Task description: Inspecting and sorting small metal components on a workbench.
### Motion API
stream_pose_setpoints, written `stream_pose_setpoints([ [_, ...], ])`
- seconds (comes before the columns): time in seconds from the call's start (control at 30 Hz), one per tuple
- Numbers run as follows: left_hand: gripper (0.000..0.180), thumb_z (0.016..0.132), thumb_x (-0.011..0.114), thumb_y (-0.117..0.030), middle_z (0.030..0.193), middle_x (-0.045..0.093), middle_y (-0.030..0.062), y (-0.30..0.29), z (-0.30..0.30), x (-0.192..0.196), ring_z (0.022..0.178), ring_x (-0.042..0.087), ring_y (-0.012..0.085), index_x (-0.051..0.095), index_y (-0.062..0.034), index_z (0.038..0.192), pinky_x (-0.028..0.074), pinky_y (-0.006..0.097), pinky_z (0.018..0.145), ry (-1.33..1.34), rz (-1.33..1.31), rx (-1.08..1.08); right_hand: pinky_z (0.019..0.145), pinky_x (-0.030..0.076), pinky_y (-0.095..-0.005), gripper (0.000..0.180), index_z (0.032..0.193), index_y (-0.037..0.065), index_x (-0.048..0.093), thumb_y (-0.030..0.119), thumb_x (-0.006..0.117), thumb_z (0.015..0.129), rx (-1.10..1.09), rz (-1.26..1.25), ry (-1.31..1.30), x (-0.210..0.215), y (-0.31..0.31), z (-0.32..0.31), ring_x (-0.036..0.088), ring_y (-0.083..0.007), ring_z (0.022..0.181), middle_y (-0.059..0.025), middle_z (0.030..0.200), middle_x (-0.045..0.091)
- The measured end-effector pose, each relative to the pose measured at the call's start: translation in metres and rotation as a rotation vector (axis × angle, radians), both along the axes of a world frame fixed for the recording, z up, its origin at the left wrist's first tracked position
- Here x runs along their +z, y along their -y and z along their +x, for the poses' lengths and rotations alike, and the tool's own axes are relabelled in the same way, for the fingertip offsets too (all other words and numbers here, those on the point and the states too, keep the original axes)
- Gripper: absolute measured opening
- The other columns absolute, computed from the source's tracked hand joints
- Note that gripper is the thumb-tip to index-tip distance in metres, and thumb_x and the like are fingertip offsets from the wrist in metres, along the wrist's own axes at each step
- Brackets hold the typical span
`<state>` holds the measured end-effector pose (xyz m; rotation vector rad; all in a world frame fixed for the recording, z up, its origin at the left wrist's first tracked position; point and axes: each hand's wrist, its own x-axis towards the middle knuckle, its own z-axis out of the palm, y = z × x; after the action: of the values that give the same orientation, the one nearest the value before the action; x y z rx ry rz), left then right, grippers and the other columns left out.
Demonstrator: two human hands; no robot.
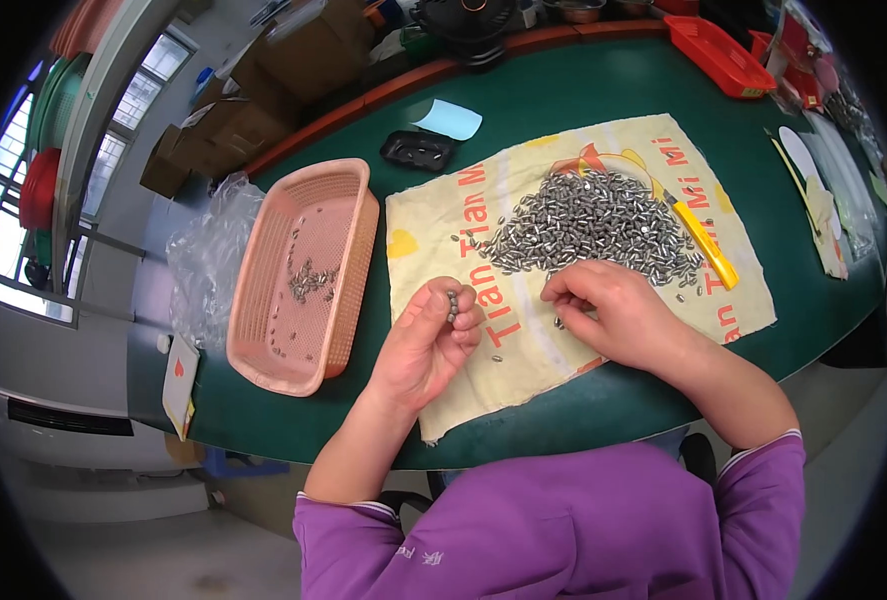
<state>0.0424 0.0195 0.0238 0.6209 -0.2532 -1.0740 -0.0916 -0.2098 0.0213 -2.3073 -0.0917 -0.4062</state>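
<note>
A heap of small silvery metal pieces (603,220), each a short rounded barrel shape, lies on a cream printed cloth (433,390). My left hand (431,340) is raised over the cloth's left side, its fingers curled round several of these pieces. My right hand (613,308) rests at the near edge of the heap, thumb and fingers drawn together; whether a piece is between them I cannot make out. To the left stands a pink plastic basket (355,270) with some of the same pieces scattered on its bottom.
A yellow utility knife (705,240) lies on the heap's right side. Behind the cloth are a small black tray (418,150) and a pale blue card (450,119). Crumpled clear plastic (208,260) sits left of the basket, and a red tray (720,56) at the far right.
</note>
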Motion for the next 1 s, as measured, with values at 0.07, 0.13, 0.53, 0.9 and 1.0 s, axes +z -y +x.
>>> stream_pose_setpoints([
  [0.07, 0.019, 0.102, 0.067, -0.02, 0.104, 0.059, 0.0043, -0.006, 0.008, 0.011, 0.089, 0.052, 0.0133, 0.063, -0.007, 0.116, 0.046, 0.024, 0.078, 0.199, 0.024, 0.149, 0.079, 0.057, -0.0389, 0.014, 0.102, 0.006, 0.068, 0.005, 0.067, 0.088, -0.015, 0.016, -0.023, -0.002, 0.0, -0.002, 0.07, -0.0269, 0.088, -0.0095, 0.094, 0.069],
  [0.13, 0.018, 0.101, 0.066, -0.01, 0.106, 0.064, 0.0068, -0.022, 0.024, 0.03, 0.088, 0.057, 0.0148, 0.062, -0.0054, 0.118, 0.047, 0.025, 0.078, 0.573, 0.12, 0.403, 0.083, 0.055, -0.0429, 0.014, 0.103, 0.008, 0.068, 0.008, 0.064, 0.09, -0.041, 0.037, -0.049, -0.003, 0.001, -0.003, 0.068, -0.0307, 0.094, -0.0107, 0.097, 0.07],
  [0.53, 0.012, 0.088, 0.07, 0.004, 0.101, 0.067, 0.0076, -0.061, 0.021, 0.047, 0.084, 0.064, 0.0151, 0.068, 0.0004, 0.1, 0.053, 0.028, 0.071, 1.581, 0.935, 0.545, 0.081, 0.055, -0.0408, 0.017, 0.101, 0.006, 0.07, 0.007, 0.071, 0.084, -0.022, -0.187, -0.028, 0.004, 0.009, -0.005, 0.067, -0.0283, 0.092, -0.009, 0.093, 0.067],
  [0.9, 0.026, 0.085, 0.073, 0.0, 0.092, 0.065, 0.0096, 0.006, -0.031, 0.002, 0.089, 0.066, 0.0245, 0.065, -0.0019, 0.11, 0.056, 0.036, 0.076, 1.798, 0.728, 0.013, 0.08, 0.055, -0.0429, 0.018, 0.098, 0.005, 0.072, 0.012, 0.076, 0.082, 0.096, -0.228, -0.035, -0.009, -0.003, -0.006, 0.065, -0.0319, 0.092, -0.0103, 0.091, 0.066],
  [1.0, 0.028, 0.085, 0.074, -0.002, 0.089, 0.065, 0.0091, 0.017, -0.037, 0.001, 0.088, 0.066, 0.0243, 0.064, -0.0014, 0.111, 0.056, 0.037, 0.076, 1.732, 0.729, 0.008, 0.078, 0.055, -0.0429, 0.017, 0.095, 0.006, 0.071, 0.014, 0.077, 0.082, 0.105, -0.182, -0.022, -0.01, -0.01, -0.006, 0.065, -0.0314, 0.091, -0.0096, 0.089, 0.066],
])
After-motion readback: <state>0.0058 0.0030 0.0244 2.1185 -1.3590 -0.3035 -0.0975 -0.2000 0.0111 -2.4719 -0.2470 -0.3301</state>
